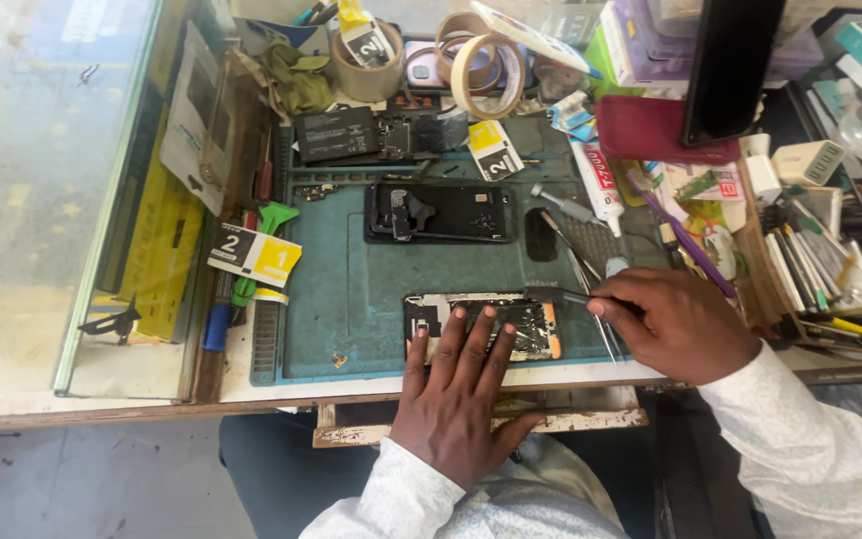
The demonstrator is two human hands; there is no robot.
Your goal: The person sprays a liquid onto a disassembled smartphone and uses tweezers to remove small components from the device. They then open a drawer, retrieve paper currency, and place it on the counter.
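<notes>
Your left hand (461, 384) lies flat, fingers spread, pinning the opened phone (481, 324) at the lower centre of the teal mat (341, 299). Your right hand (675, 324) is clamped on a thin tool (561, 294) whose tip meets the phone's right end. Hold the tool low and steady. Loose tweezers (591, 289) and a second opened phone (441, 212) above crowd the work.

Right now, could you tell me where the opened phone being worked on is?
Head view: the opened phone lies on the teal mat's near edge, under the left hand, right hand beside it.
</notes>
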